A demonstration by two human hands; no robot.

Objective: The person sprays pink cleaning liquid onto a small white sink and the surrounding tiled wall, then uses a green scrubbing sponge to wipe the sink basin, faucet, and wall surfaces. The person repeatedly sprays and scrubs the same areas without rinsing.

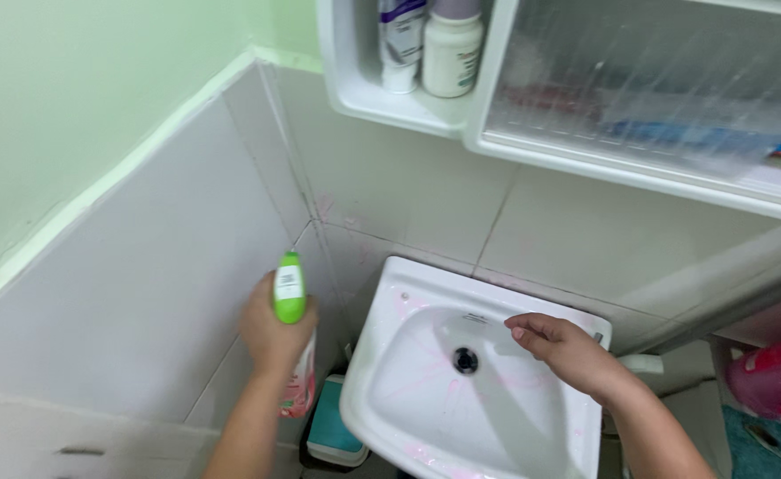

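A: Where is the spray bottle (293, 350) right now?

B: Lower left of centre in the frame, held up in the left hand (271, 330). The grip is clamped around its neck, just under the green trigger head (289, 286); the pinkish body hangs below the fist, to the left of the white sink (408, 390).

A: And the other hand?

B: The right hand (563, 348) hovers over the back of the basin near the drain (466, 359), fingers curled loosely together, holding nothing. Whether it touches the rim, I cannot tell. Pink streaks show on the sink's inside.

A: How would that bottle handle?

B: Light plastic, I judge, stiff at the head, with a body that gives a little when squeezed. It may be slick if wet. The neck is the sound place to hold, with a finger free for the trigger.

A: Anything above?

B: A white wall cabinet (355, 89) at the top of the frame, with a white bottle (451, 55) inside.
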